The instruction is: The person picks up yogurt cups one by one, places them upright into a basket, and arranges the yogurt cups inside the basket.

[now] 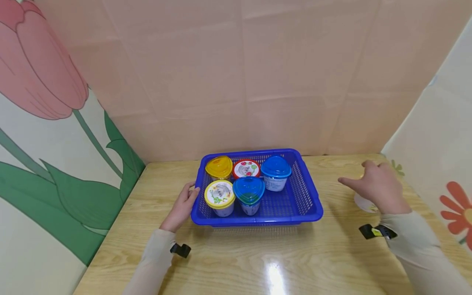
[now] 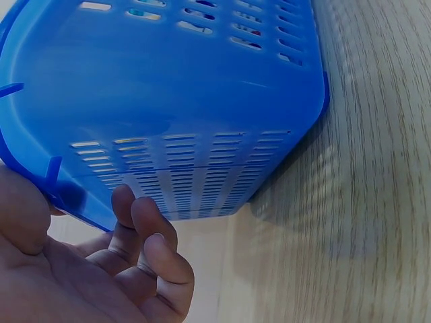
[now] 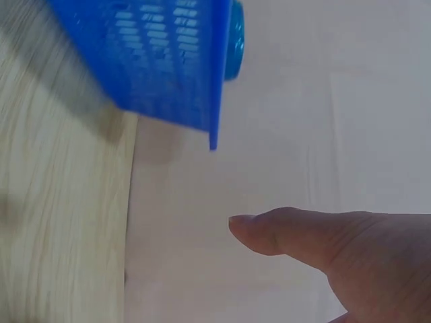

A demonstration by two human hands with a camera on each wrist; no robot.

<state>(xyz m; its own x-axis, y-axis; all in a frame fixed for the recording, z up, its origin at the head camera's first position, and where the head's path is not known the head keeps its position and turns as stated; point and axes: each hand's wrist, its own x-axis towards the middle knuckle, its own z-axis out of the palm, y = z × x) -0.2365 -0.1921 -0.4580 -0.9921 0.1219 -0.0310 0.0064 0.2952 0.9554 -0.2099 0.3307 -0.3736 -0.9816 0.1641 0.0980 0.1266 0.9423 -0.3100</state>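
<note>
A blue plastic basket [image 1: 258, 220] stands on the table with several lidded tubs inside. Two tubs with blue lids [image 1: 275, 166] [image 1: 248, 189], one with a domed yellow lid [image 1: 219, 167], one with a flat yellow-rimmed lid [image 1: 219, 193] and one with a red-rimmed lid [image 1: 246, 168] fill its left and middle. My left hand [image 1: 181, 209] holds the basket's left rim, thumb at the rim, fingers loosely bent beneath it in the left wrist view. To the right, my right hand [image 1: 381, 189] hovers with thumb stretched out over a whitish tub [image 1: 365, 203], partly hidden behind it.
The wooden table [image 1: 236, 258] runs up to a pinkish covered back wall [image 1: 243, 82]. Side panels with a printed tulip [image 1: 48, 61] and a red flower [image 1: 459, 205] bound it left and right. The basket's right part shows bare floor mesh.
</note>
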